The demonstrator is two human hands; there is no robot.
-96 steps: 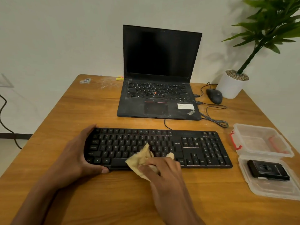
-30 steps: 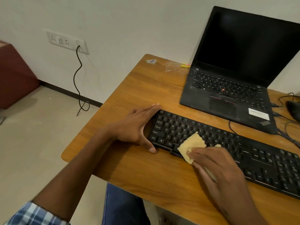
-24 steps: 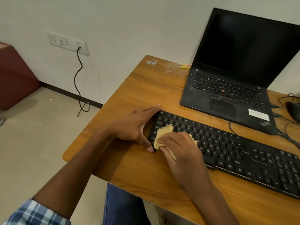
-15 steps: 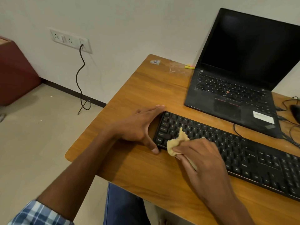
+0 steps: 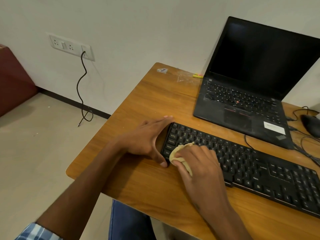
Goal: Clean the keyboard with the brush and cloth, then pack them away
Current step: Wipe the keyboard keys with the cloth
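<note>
A black keyboard (image 5: 245, 163) lies across the wooden desk (image 5: 155, 101). My left hand (image 5: 147, 139) rests against the keyboard's left end, fingers straight along the edge and thumb at the front corner. My right hand (image 5: 197, 161) holds a crumpled yellow cloth (image 5: 178, 155) and presses it on the keys at the left end, near the Ctrl and Shift keys. Most of the cloth is hidden under my fingers. The brush and the storage box are out of view.
An open black laptop (image 5: 242, 104) stands behind the keyboard. A black mouse (image 5: 310, 125) and tangled cables (image 5: 301, 141) lie at the right edge. The desk's left edge is close to my left hand. A wall socket (image 5: 71, 46) with a hanging cord is on the left.
The view has swung left since the earliest frame. My right hand has wiped the cloth back and forth over the left keys and now sits near the front left corner. My left hand has stayed put.
</note>
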